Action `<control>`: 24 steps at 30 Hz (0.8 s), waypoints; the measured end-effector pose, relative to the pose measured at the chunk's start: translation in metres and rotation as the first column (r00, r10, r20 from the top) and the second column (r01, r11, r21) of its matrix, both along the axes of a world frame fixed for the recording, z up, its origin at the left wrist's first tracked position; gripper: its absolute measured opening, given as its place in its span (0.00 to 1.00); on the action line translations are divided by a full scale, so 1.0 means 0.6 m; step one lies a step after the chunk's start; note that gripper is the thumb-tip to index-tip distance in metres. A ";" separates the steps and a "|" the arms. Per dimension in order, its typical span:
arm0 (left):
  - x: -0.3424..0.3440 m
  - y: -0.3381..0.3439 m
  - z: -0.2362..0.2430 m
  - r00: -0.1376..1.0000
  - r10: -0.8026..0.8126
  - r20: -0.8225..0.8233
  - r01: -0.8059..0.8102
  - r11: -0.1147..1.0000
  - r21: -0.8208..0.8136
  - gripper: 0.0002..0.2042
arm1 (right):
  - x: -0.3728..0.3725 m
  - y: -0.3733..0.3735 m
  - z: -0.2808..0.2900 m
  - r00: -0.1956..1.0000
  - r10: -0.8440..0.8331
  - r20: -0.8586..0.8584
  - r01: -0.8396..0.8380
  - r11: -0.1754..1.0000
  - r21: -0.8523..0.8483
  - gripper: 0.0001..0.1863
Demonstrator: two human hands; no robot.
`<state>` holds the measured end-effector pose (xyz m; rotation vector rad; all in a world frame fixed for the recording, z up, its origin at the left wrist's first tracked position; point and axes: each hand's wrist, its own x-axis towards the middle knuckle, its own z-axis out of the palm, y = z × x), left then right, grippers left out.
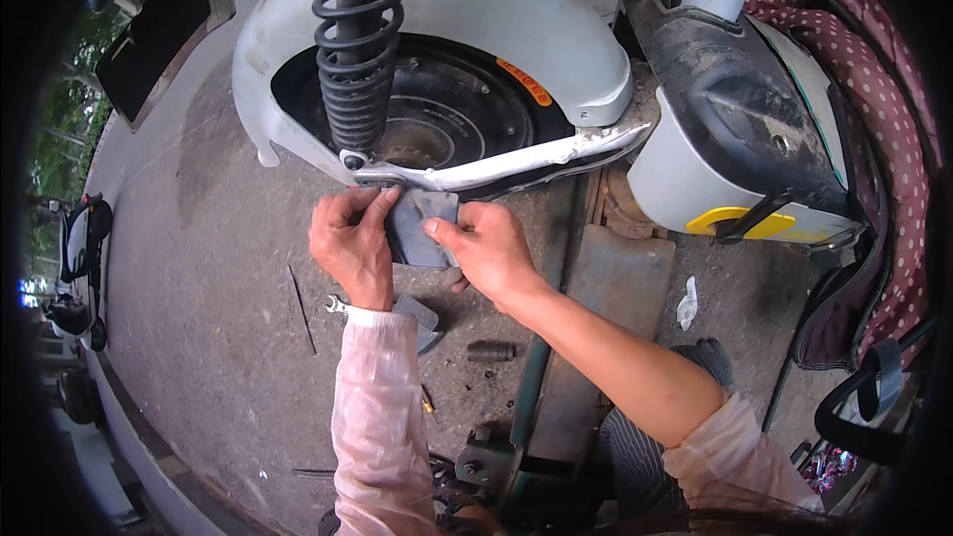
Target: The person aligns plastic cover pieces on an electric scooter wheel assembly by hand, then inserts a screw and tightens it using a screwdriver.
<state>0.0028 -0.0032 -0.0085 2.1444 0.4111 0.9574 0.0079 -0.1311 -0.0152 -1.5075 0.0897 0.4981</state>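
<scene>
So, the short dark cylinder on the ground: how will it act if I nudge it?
The dark cylinder would probably roll, since it lies on its round side. It looks rigid, with a firm outline, so squashing seems unlikely. Dark crumbs scattered nearby might make its path uneven.

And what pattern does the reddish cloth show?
Pale polka dots; the cloth shows best in the head view.

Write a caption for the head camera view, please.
Right hand grips a gray plate, left hand close by, near the coil-spring shock absorber of a scooter.
</scene>
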 end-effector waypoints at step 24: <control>0.001 0.006 0.015 0.993 -0.109 0.034 0.087 0.916 0.391 0.06 | 0.000 0.000 -0.003 0.994 -0.039 -0.104 0.061 0.972 0.226 0.15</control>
